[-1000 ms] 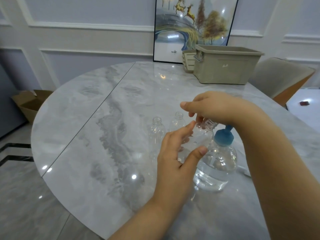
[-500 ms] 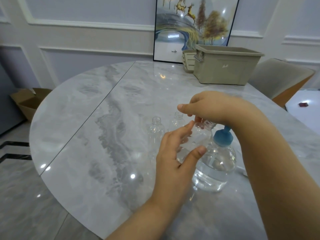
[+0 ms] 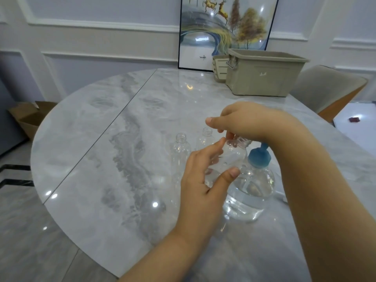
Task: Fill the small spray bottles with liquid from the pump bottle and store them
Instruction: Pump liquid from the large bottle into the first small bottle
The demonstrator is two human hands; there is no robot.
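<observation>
My left hand (image 3: 205, 180) holds a small clear spray bottle (image 3: 231, 159) between thumb and fingers, tilted above the table. My right hand (image 3: 246, 121) pinches at that bottle's neck from above; what its fingertips grip is hidden. Just right of it stands the round pump bottle (image 3: 249, 192) with a blue top, about half full of clear liquid. Two more small clear bottles stand uncapped behind: one (image 3: 180, 151) to the left, another (image 3: 206, 139) partly hidden by my fingers.
A beige storage bin (image 3: 262, 75) with a small basket (image 3: 219, 67) beside it stands at the far edge of the marble table (image 3: 114, 159). A framed picture (image 3: 223, 29) leans on the wall. A chair (image 3: 327, 90) stands at right, a cardboard box (image 3: 30, 117) on the floor at left.
Both hands stay on the small bottle with only slight shifts; the left fingers have closed a little toward its neck. The other bottles have not moved.
</observation>
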